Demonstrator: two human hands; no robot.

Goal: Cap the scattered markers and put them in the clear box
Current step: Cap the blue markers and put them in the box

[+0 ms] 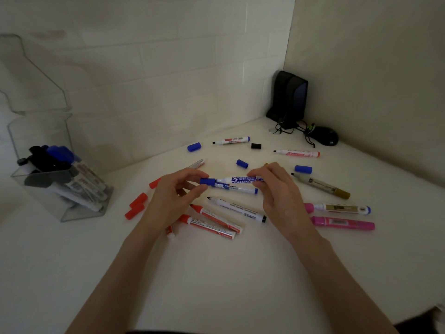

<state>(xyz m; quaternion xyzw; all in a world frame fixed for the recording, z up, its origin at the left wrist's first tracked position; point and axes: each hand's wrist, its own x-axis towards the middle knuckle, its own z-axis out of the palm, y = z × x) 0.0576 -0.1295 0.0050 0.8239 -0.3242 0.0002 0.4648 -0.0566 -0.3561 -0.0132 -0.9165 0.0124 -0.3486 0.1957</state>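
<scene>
A blue whiteboard marker is held level above the table between both hands. My left hand pinches its blue cap, which sits on the marker's tip end. My right hand grips the barrel's other end. Under it lies another blue marker. Several uncapped markers lie scattered: red ones, a black one, a gold one, pink ones. Loose blue caps, red caps and a black cap lie about. The clear box at left holds several capped markers.
A black speaker with cables and a black mouse sit in the far right corner against the walls. The box's clear lid stands open at the far left. The white table extends toward me.
</scene>
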